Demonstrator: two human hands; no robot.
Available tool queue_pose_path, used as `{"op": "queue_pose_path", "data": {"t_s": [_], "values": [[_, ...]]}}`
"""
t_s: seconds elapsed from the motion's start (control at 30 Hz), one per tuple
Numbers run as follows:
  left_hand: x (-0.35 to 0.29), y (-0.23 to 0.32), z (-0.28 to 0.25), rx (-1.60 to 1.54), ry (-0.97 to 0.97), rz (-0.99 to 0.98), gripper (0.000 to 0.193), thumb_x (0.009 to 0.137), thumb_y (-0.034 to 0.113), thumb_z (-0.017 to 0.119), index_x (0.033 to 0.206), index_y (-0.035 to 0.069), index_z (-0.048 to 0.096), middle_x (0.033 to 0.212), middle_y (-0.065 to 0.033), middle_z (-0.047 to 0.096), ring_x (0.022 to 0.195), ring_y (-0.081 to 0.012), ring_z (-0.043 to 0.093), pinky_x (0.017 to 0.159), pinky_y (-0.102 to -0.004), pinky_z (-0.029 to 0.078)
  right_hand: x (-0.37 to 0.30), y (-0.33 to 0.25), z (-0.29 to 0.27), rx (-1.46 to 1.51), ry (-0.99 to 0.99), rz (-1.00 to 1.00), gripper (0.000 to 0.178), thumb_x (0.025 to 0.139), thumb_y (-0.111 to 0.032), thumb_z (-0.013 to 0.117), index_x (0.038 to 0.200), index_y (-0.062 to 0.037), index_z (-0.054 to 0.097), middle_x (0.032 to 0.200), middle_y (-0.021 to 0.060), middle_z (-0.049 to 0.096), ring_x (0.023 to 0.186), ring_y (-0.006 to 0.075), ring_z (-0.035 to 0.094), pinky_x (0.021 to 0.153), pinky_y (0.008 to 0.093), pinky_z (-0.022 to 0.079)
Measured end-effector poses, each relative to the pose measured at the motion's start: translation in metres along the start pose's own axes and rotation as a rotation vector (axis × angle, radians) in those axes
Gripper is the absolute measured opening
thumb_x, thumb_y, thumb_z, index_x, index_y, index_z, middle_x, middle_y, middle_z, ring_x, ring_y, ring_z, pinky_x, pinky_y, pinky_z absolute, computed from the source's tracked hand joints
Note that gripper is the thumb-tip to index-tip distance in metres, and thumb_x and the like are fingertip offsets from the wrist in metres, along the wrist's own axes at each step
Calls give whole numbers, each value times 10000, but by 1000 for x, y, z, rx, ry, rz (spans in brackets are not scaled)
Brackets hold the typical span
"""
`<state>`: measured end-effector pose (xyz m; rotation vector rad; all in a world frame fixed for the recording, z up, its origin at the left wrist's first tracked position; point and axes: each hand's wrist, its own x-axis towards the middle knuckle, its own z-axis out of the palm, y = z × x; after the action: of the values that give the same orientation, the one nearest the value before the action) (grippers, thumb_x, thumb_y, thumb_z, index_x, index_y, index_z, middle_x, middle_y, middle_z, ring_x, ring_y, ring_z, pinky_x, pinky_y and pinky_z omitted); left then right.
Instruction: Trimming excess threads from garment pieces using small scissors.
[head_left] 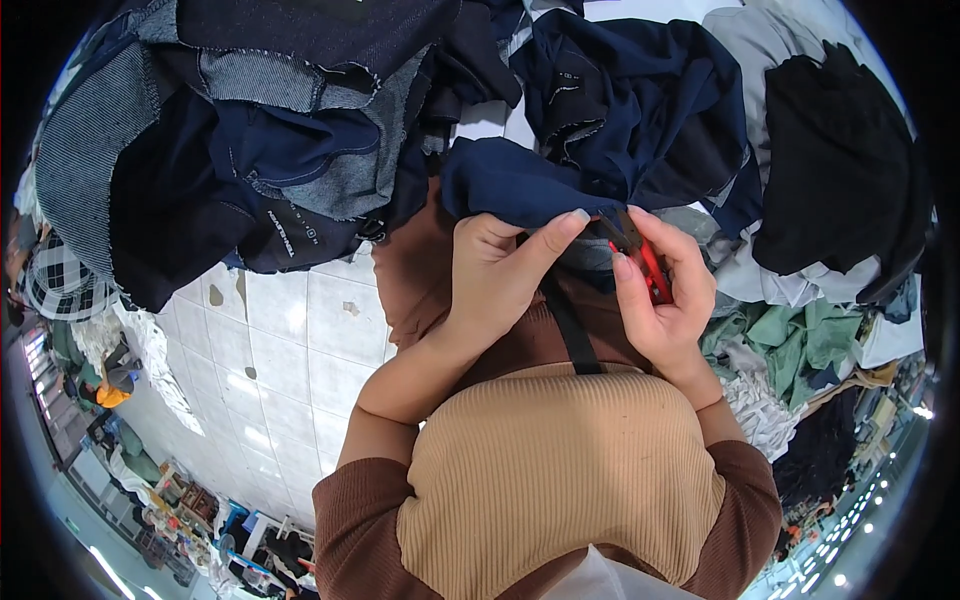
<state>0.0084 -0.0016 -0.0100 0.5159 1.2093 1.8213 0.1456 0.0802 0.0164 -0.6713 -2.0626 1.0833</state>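
My left hand [498, 272] is closed on the edge of a navy garment [520, 185], pinching the cloth between thumb and fingers. In my right hand [672, 290] is a pair of thread snips [655, 274] with red handles and dark blades. The blade tips meet the garment's edge just right of my left thumb; whether they are cutting cloth or thread is too small to tell. Above my hands the navy cloth runs on into a crumpled heap [650, 95] with pale stitching.
Dark denim pieces with frayed edges [255, 80] are heaped at the left. At the right hang a black cloth [840, 160] and green fabric [795, 345] among white pieces. Pale floor tiles [275, 350] show at the lower left, with more cloth piles and equipment beyond.
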Motion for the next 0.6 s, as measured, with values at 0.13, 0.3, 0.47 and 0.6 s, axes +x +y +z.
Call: {"op": "queue_pose_path", "data": {"t_s": [0.13,0.3,0.47,0.6], "values": [[-1,-2,0,29,7,10,104,858,69,666,907,-17,697,814,9,680,722,-24,567,653,-170,443,2,-3,-1,-17,-20,12,324,762,41,652,1082,48,597,841,127,642,680,171,622,618,231,474],[-1,-1,1,51,10,17,101,858,70,667,899,-16,701,805,12,679,715,-22,565,644,-170,442,1,-4,-1,-32,-9,39,326,762,41,654,1083,44,600,856,129,644,692,175,625,634,234,480],[-1,0,3,55,18,36,102,855,70,671,898,-17,703,806,10,681,716,-21,565,640,-168,441,1,-4,0,-25,-4,48,325,767,34,656,1087,39,600,857,128,644,698,179,626,646,237,483],[-2,1,3,94,17,42,97,851,64,673,892,-19,703,797,10,682,710,-22,565,639,-168,443,2,-2,0,-29,-2,30,330,769,27,661,1094,30,601,874,131,641,718,186,624,656,241,484]]}}
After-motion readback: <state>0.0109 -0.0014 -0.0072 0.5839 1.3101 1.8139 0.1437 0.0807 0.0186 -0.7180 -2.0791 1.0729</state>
